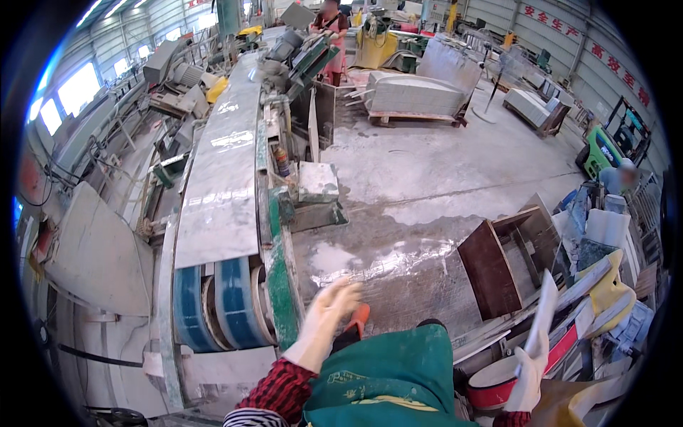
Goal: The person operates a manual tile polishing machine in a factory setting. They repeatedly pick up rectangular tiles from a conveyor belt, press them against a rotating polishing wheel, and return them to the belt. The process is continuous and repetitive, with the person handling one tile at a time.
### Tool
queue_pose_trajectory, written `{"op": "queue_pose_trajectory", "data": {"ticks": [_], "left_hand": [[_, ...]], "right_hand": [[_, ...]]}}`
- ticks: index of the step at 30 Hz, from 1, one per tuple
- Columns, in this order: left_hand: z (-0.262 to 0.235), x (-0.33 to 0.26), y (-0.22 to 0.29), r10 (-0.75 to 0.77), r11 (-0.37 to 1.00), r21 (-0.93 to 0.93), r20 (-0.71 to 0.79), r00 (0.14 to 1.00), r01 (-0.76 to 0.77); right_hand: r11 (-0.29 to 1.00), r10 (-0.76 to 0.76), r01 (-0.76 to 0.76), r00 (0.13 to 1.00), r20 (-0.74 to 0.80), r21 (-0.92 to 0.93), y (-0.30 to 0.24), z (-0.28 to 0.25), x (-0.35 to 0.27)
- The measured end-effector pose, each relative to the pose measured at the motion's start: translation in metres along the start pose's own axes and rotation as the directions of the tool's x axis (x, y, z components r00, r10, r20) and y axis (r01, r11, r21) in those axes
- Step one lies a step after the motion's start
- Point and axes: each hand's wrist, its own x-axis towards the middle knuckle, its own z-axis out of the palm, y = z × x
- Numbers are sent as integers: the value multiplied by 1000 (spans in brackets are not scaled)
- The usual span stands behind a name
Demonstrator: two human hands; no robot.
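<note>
My left hand (pixel 327 317), in a pale glove, hangs in the air to the right of the machine's green side rail (pixel 282 285). Its fingers are stretched out, with nothing in them. On the right, my gloved right hand (pixel 528 381) grips a thin, pale, flat strip (pixel 544 306) by its lower end, tilted nearly upright; its material is hard to tell. Close to that hand stands a round red-sided container (pixel 491 388). Left of me, a long wet grey-white slab (pixel 217 192) lies on the machine, above wide blue belts (pixel 235 302) at its near end.
A brown wooden box (pixel 491 267) stands on the wet floor, with boards and scrap (pixel 612 285) piled beside it. Stacked pale slabs (pixel 416 98) rest on a pallet farther off. One person (pixel 331 43) stands by the machine's far end, another (pixel 619 176) near a green forklift (pixel 601 153).
</note>
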Motion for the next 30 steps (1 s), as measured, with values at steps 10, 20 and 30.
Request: {"op": "queue_pose_trajectory", "data": {"ticks": [10, 20, 30], "left_hand": [[72, -30, 0, 19, 923, -382, -89, 996, -52], [-152, -59, 74, 145, 824, -299, -709, 690, -481], [-272, 1, 77, 47, 827, -304, -801, 597, -473]], "right_hand": [[399, -673, 867, 57, 737, 298, -247, 248, -60], [275, -763, 884, -39, 646, 378, -264, 301, -59], [701, -430, 666, 680, 594, -255, -54, 170, 94]]}}
